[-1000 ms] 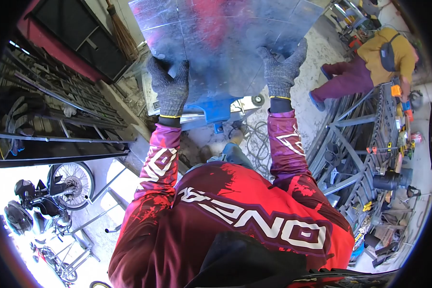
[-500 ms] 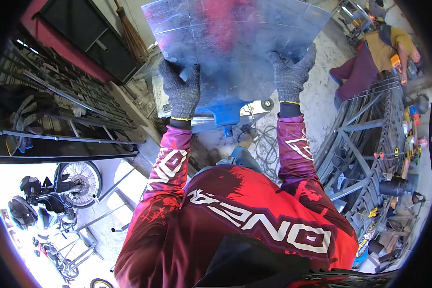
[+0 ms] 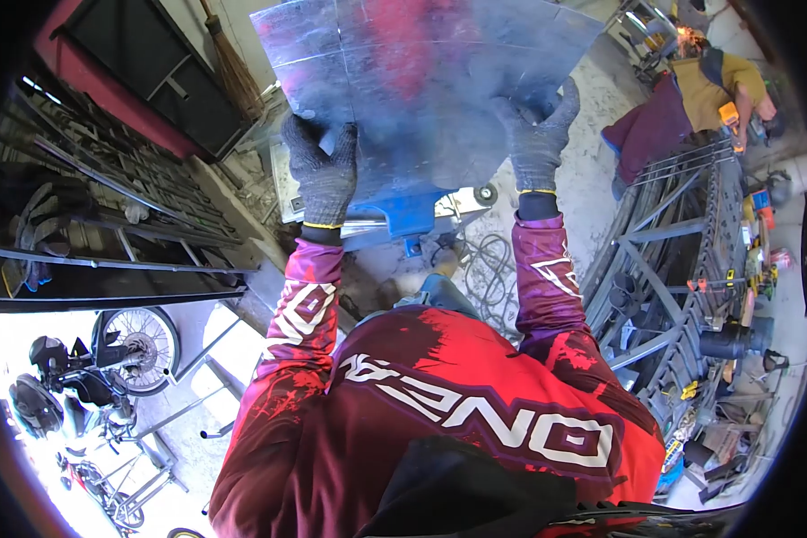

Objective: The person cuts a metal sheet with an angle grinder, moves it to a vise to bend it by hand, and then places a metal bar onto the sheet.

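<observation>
A large, shiny sheet of metal (image 3: 421, 99) with scribed lines spreads out in front of me, reflecting red and blue. My left hand (image 3: 323, 175), in a dark grey knit glove, grips its near left edge, thumb on top. On the near right edge my right hand (image 3: 540, 143), gloved alike, holds the sheet the same way; its fingers below are hidden. Under the sheet's near edge a blue metal vise-like part (image 3: 408, 215) shows, beside a pale bench or cart surface (image 3: 464, 203) with a small wheel.
Steel bars lie on a rack (image 3: 663, 235) at right, beside shelves of tools. Beyond it a co-worker (image 3: 713, 94) bends near orange sparks (image 3: 689, 40). A coiled cable (image 3: 489, 278) lies on the floor. At left are metal frames (image 3: 125, 170), a broom (image 3: 229, 63) and a motorcycle (image 3: 90, 368).
The sheet and both hands appear slightly further left in view, with the surroundings shifting too. Sparks near the co-worker look brighter. My grip is unchanged.
</observation>
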Demonstrator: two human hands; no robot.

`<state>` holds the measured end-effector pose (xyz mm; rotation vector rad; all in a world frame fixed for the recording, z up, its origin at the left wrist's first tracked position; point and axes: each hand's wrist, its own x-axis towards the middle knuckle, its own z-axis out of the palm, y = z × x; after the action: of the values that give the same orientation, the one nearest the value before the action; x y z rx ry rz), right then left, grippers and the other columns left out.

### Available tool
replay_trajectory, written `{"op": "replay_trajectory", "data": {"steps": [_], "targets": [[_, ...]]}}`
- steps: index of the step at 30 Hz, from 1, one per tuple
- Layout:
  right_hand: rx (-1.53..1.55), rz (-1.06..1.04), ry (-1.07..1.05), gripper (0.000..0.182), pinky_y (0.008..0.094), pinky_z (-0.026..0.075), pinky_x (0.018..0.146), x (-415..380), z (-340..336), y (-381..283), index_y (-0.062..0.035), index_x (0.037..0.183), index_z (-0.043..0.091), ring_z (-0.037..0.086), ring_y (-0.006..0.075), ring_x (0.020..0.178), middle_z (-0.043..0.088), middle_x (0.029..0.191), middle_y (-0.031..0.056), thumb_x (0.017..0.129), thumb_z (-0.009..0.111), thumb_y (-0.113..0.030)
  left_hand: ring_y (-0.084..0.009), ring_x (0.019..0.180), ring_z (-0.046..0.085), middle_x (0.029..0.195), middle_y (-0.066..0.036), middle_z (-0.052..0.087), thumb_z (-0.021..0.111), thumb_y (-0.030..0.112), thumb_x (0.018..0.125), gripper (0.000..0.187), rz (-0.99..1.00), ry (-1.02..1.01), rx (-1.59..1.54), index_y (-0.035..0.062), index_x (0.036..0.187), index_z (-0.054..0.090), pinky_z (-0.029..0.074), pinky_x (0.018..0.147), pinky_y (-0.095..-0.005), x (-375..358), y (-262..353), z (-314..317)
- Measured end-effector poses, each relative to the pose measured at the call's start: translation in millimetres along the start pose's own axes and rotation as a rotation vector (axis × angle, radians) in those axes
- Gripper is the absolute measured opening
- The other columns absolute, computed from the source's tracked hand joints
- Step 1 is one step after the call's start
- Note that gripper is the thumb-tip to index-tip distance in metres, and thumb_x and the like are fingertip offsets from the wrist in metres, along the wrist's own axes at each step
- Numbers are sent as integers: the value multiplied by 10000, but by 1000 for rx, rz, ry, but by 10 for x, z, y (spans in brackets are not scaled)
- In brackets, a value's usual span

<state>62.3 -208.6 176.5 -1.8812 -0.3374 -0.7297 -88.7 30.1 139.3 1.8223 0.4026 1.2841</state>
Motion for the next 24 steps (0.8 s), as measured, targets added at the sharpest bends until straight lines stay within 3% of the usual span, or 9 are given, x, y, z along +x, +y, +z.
{"op": "replay_trajectory", "data": {"steps": [2,3,5,8,10,11,13,16,24], "targets": [[295,174,-108,986,329,545,884,102,-63,0,-35,1465,295,593,217,1064,603,1177,135,687,900,-33,-261,966,612,1075,-161,597,812,268,842,619,-58,-66,-36,12,1288,467,493,891,-379,16,-41,-48],[287,164,-114,986,329,545,884,155,-94,12,-35,1465,295,593,217,1064,603,1177,135,687,900,-33,-224,987,607,1088,-123,602,837,223,821,613,-104,-108,-83,40,1287,483,493,898,-360,39,-44,-92],[467,179,-218,793,321,544,849,270,-136,45,-21,1387,398,614,184,968,622,1101,95,736,850,-3,-211,985,612,1093,-102,613,845,191,810,611,-99,-135,-182,48,1286,489,497,894,-353,160,-52,-133],[323,4,-399,624,313,549,808,431,-179,174,-22,1299,491,622,165,921,628,1085,72,766,812,24,-167,946,620,1075,-51,647,853,98,790,579,-148,-214,-304,47,1265,524,506,863,-335,331,-39,-215],[358,131,-371,568,311,550,793,382,-111,227,-25,1255,517,624,159,909,636,1071,65,769,807,27,-132,842,610,959,-25,669,842,113,808,429,-232,-414,-378,24,1157,608,506,806,-311,399,-59,-223],[390,258,-337,513,310,551,777,359,-84,165,-27,1211,543,626,154,897,644,1057,57,773,803,30,-132,842,610,959,-25,669,842,113,808,429,-233,-413,-379,24,1157,608,506,806,-311,392,-52,-218],[407,256,-326,494,312,553,766,312,-106,51,-29,1192,545,631,151,883,651,1035,60,774,802,29,-94,734,567,836,12,657,826,131,830,262,-324,-370,-284,26,1014,672,486,710,-283,371,-36,-192],[427,227,-296,452,313,555,742,279,-108,89,-32,1148,548,642,152,845,661,995,69,778,800,28,-74,671,521,763,37,627,824,167,836,205,-340,-333,-232,34,913,687,445,639,-266,315,-28,-187],[349,165,-236,387,323,577,643,233,-62,208,-17,1071,511,658,179,764,659,934,103,799,776,54,-74,678,501,744,35,600,835,183,820,215,-297,-287,-62,35,857,683,427,629,-285,272,-1,-209]]}}
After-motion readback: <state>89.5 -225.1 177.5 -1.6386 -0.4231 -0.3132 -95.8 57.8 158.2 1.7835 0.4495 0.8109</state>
